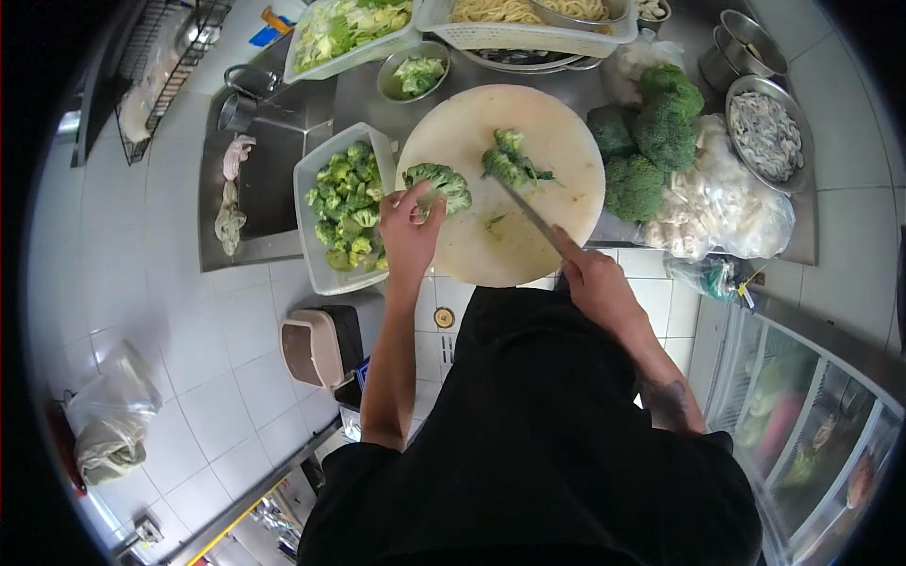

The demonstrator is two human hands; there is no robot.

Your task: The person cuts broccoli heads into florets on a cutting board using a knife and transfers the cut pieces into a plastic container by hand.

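My left hand (pixel 412 224) grips a head of broccoli (pixel 444 186) over the left part of a round cutting board (pixel 462 123). In my right hand (pixel 596 283) is a knife (pixel 528 213), its blade slanting up and left across the board. The blade's tip touches or lies very near some cut broccoli pieces (pixel 510 160) and leaves. Left of the board, close to my left hand, a white plastic bin (pixel 311 236) holds many broccoli florets (pixel 347 198). My fingers hide part of the broccoli head.
Whole broccoli heads (pixel 665 132) and a bag of pale mushrooms (pixel 717 203) lie right of the board. A metal bowl (pixel 766 137) of greyish strips stands beyond them. Behind are a lettuce bin (pixel 330 71), a noodle basket (pixel 528 38) and a small bowl (pixel 382 85). A sink (pixel 269 198) is at left.
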